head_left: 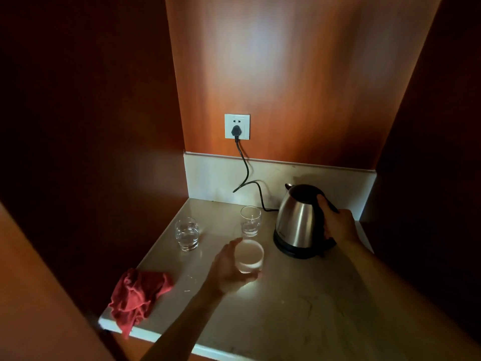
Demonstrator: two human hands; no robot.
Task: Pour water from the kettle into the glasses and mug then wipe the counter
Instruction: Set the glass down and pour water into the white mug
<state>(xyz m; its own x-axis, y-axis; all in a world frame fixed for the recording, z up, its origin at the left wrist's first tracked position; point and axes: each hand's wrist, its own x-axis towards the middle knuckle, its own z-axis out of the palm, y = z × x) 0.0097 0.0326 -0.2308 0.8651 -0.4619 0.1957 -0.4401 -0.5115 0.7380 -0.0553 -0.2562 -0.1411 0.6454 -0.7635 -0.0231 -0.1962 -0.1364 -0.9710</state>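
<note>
A steel kettle [296, 220] stands upright on its black base at the back right of the counter [299, 308]. My right hand [337, 221] is wrapped around its black handle. My left hand [229, 267] grips a white mug [249, 255] standing on the counter in front of the kettle. A clear glass [250, 221] stands just behind the mug. A second clear glass [187, 234] with water in it stands further left. A crumpled red cloth [139, 293] lies at the counter's front left corner, partly hanging over the edge.
A black cord [246, 175] runs from the kettle base up to a white wall socket [237, 126]. Brown wooden walls close in the counter at the left, back and right. A few small crumbs or drops lie near the cloth.
</note>
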